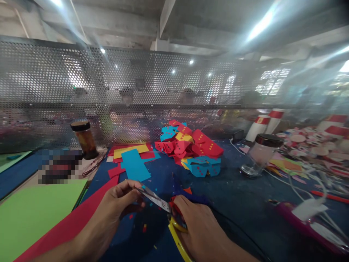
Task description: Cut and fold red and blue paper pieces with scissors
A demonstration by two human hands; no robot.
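My right hand [200, 227] is closed around the yellow handles of a pair of scissors [160, 203], whose metal blades point left. My left hand [122, 198] pinches something small at the blade tips; I cannot make out what it is. Both hands hover over the dark blue table [234, 196], where tiny paper scraps lie scattered. Farther back sits a pile of folded red, blue and yellow paper pieces [191, 147] with dotted patterns.
Flat sheets of blue, yellow and red paper [133, 160] lie behind my left hand, with a green sheet [35, 211] and a red sheet at left. A dark-lidded jar [84, 138] stands back left, a tilted clear jar [259, 154] right. A perforated metal screen [163, 83] closes the back.
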